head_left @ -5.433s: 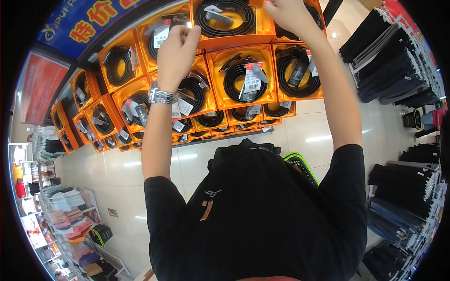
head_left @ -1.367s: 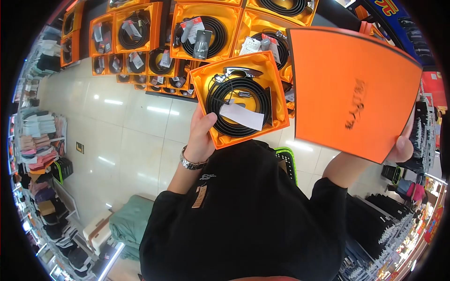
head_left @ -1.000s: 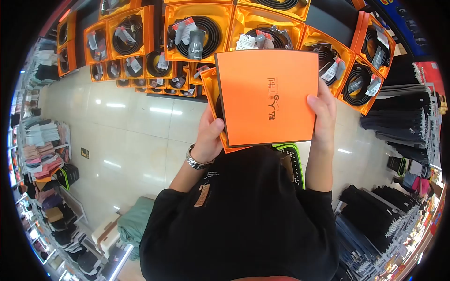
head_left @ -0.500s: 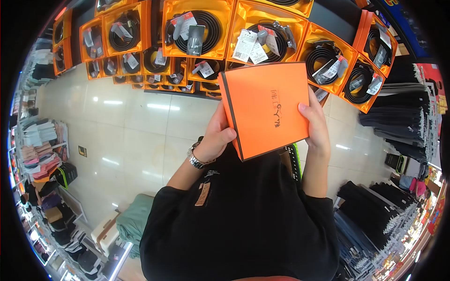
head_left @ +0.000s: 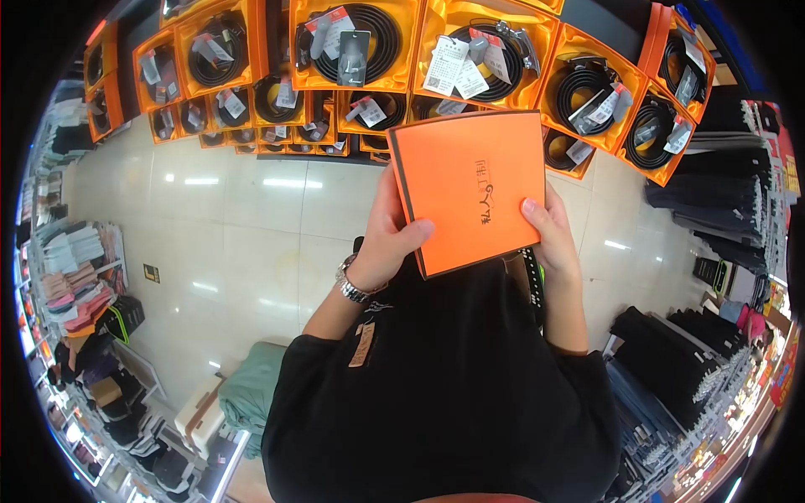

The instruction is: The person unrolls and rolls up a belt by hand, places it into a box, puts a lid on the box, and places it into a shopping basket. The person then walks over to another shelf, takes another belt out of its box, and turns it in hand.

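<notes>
1. Orange card, printed with black characters and trimmed in a dark line along its edges, forms the top of a square gift box (head_left: 470,201), which sits just above the middle of the frame, held in front of the wearer's black T-shirt (head_left: 453,377).
2. Both hands have hold of it. The left hand (head_left: 392,226) is partly curled around the left edge, thumb laid on the top; the right hand (head_left: 553,230) grips the right edge likewise, thumb on the top and fingers mostly hidden. Neither is spread wide.
3. As for progress, covering the box looks done, or nearly so: the top lies flat and no interior shows. Whether the lid is pressed fully down cannot be told, since the side walls are barely visible, and the contents are hidden.
4. Setting the box down appears to be left, as it is in the hands and away from the display.
5. Across the top of the frame, open orange boxes lined with shiny yellow fabric (head_left: 440,21) hold coiled black belts (head_left: 381,38) with white paper tags (head_left: 449,67); these stand uncovered.
</notes>
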### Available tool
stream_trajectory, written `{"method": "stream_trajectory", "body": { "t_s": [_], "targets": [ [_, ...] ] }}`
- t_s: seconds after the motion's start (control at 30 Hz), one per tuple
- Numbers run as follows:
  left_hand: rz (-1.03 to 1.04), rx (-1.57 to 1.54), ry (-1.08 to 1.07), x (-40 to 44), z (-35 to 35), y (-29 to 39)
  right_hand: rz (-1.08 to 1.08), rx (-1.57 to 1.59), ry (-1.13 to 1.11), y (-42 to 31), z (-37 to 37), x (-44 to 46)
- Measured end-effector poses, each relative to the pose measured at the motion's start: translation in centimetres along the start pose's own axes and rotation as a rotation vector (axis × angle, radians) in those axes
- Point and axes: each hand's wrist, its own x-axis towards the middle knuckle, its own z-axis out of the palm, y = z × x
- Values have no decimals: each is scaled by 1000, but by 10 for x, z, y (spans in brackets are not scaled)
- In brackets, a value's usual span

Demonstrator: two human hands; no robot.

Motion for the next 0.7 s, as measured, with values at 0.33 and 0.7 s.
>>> {"method": "stream_trajectory", "body": {
  "t_s": [0.33,0.7],
  "targets": [
    [-262,179,-207,-24,-45,-13,-160,-60,75,25,36,-22],
    [-226,248,-319,-22,-76,-18,-180,-102,342,95,65,-51]
  ]
}}
